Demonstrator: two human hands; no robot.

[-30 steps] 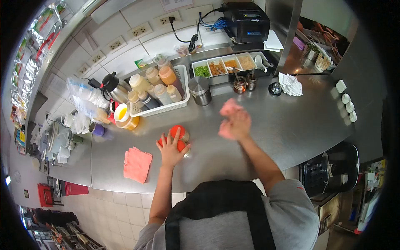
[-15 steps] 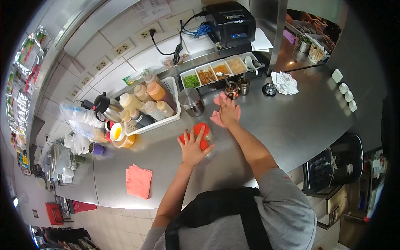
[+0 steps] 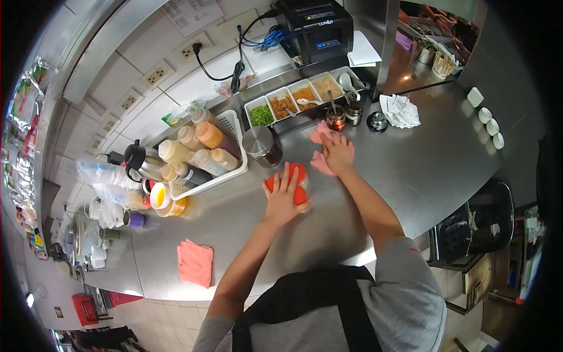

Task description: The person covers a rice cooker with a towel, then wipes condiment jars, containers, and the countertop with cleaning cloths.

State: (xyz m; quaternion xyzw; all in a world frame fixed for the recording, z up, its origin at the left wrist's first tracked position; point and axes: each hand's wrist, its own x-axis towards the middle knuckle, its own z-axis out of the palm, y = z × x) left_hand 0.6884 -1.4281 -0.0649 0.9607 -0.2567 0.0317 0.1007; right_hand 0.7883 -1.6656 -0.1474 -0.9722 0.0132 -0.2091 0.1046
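My left hand [image 3: 282, 200] lies over red-lidded jars [image 3: 299, 174], its fingers spread across the lids and gripping them from above. Under my right hand [image 3: 338, 154] is a crumpled pink cloth [image 3: 321, 163], pressed against the steel counter. The cloth's far end reaches a small dark jar with a spoon [image 3: 335, 119]. A second dark jar [image 3: 353, 111] stands beside that one. Just beyond my left hand is a metal-lidded canister [image 3: 261, 146]. A folded pink cloth [image 3: 195, 262] lies on the counter at the left.
A white basket [image 3: 240, 132] holds several squeeze bottles. Behind the jars, white trays [image 3: 260, 111] contain toppings. A black-lidded pot [image 3: 377, 122] and papers [image 3: 400, 114] sit at the right. The black printer [image 3: 316, 29] stands at the back; a black chair [image 3: 474, 222] is by the counter's right edge.
Both hands have shifted right and slightly away from me. The red-lidded jars moved with my left hand, the cloth with my right. The two dark jars have also slid right.
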